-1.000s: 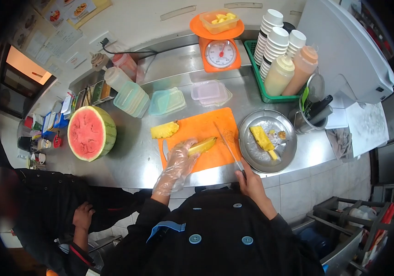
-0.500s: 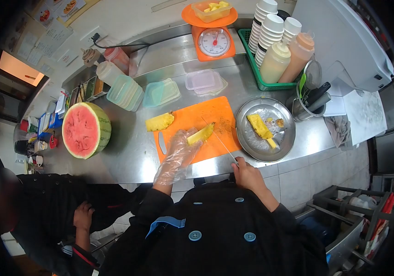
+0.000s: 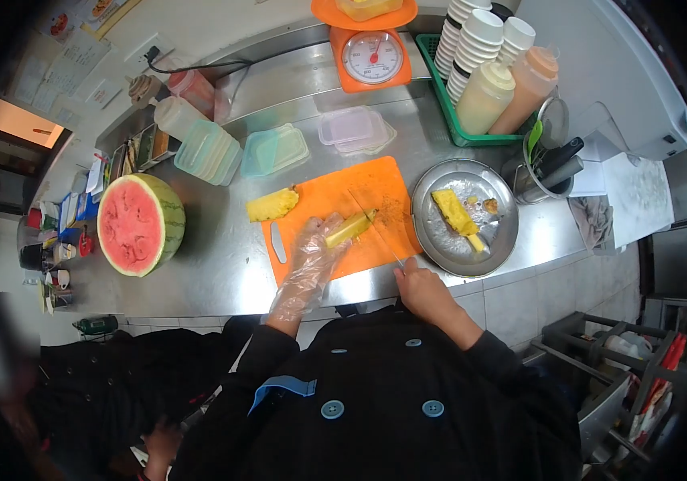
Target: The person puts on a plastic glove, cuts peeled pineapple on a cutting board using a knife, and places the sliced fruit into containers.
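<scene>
My left hand [image 3: 311,256], in a clear plastic glove, is closed around a pineapple wedge [image 3: 348,229] lying on an orange cutting board [image 3: 379,178]. In my bare right hand [image 3: 430,295] is a knife [image 3: 387,248], its thin blade slanting up and left across the wedge's far right end. Whether the blade has cut into the flesh is too small to tell. Another pineapple piece [image 3: 273,205] rests at the board's upper left edge. To the right, a round metal pan [image 3: 426,250] contains pineapple trimmings [image 3: 455,213].
Half a watermelon [image 3: 130,224] sits at left. Behind the board are container lids [image 3: 353,127], stacked tubs [image 3: 207,152] and an orange scale [image 3: 371,60]. A green basket [image 3: 484,139] holds cups and bottles; a utensil pot [image 3: 529,186] stands beside it. Another person [image 3: 111,377] is at lower left.
My right hand and the knife have shifted slightly left, closer to the wedge. The view has tilted a little. At lower left, the other person's hand has moved down.
</scene>
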### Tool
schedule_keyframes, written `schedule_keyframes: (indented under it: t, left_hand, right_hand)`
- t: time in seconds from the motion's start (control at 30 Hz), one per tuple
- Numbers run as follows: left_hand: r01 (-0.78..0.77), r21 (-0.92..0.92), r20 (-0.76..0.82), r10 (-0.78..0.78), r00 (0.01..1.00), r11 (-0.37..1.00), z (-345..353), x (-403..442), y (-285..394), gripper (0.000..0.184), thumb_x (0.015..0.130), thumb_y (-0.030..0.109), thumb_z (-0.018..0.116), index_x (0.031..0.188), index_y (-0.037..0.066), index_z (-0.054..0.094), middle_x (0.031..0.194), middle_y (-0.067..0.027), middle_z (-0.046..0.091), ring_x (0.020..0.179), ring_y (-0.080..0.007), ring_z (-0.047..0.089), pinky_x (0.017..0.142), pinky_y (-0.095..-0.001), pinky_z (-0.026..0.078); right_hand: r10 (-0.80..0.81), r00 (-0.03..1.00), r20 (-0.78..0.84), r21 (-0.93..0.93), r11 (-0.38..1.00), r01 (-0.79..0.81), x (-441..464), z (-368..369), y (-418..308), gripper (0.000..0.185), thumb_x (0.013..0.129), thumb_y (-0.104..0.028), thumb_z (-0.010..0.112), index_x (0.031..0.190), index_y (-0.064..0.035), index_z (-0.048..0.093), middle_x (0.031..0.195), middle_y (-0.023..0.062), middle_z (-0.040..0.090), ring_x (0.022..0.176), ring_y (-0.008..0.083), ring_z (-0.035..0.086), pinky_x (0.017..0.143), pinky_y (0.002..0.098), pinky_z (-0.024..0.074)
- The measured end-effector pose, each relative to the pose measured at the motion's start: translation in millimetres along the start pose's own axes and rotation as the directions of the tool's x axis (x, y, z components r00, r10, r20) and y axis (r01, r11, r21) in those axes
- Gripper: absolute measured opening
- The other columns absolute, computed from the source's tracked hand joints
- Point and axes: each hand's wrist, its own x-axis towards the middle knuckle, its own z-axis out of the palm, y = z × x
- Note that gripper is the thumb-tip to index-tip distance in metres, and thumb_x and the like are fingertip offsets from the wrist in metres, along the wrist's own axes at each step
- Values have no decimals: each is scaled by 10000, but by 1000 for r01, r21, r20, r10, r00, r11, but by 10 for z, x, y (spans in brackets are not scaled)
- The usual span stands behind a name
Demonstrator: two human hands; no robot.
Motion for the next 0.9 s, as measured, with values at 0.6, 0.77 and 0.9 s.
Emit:
schedule_keyframes:
  t: [0.6, 0.77, 0.9]
  left_hand:
    - [12, -234, -110, -39, 993, 972, -330, -168, 29, 424, 782, 216, 806, 1114, 11, 637, 967, -47, 669, 838, -135, 628, 720, -287, 523]
    - [377, -415, 197, -323, 926, 828, -571, -112, 423, 451, 797, 175, 789, 1156, -10, 589, 938, -30, 640, 836, -105, 593, 719, -233, 474]
    - [301, -457, 158, -257, 954, 837, -503, 44, 580, 545, 836, 237, 742, 1252, -29, 513, 955, -56, 620, 831, -109, 571, 717, -266, 486]
  right_hand:
    - [111, 983, -143, 210, 974, -80, -20, 112, 368, 314, 978, -257, 501, 905, 48, 486, 701, 325, 601, 683, 513, 593, 610, 574, 468]
    - [91, 991, -97, 97, 992, -82, 1, -111, 202, 278, 963, -228, 538, 924, 41, 480, 708, 311, 607, 691, 506, 596, 611, 572, 459]
    - [59, 994, -89, 221, 975, -38, -58, -175, 53, 252, 952, -199, 553, 1047, 18, 469, 710, 293, 613, 713, 499, 603, 624, 564, 469]
